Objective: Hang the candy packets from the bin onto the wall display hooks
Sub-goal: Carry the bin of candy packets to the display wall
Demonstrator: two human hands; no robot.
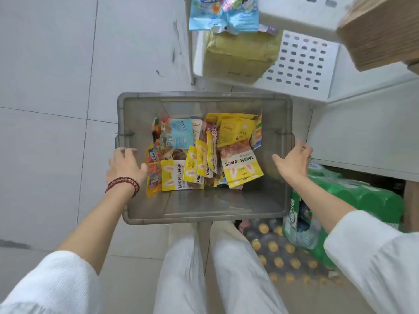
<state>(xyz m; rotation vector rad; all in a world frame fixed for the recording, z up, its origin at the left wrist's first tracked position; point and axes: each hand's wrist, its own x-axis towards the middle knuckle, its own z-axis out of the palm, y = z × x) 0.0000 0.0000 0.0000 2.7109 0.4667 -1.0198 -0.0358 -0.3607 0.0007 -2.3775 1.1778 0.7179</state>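
A grey translucent bin (204, 214) stands on the tiled floor in front of my legs. Inside lie several candy packets (204, 155), mostly yellow, with a light blue one (181, 133) near the back left. My left hand (124, 165), with a red bead bracelet on the wrist, hovers over the bin's left side, fingers relaxed and holding nothing. My right hand (293, 160) is spread over the bin's right rim, also holding nothing. Pale blue candy bags (223, 13) hang at the top of the view. The hooks themselves are not visible.
A white perforated shelf unit (301, 64) with a yellowish package (238, 53) stands behind the bin. A cardboard box (381, 30) juts in at top right. Green shrink-wrapped bottle packs (340, 200) and dark bottles with yellow caps (283, 252) sit on the floor at right.
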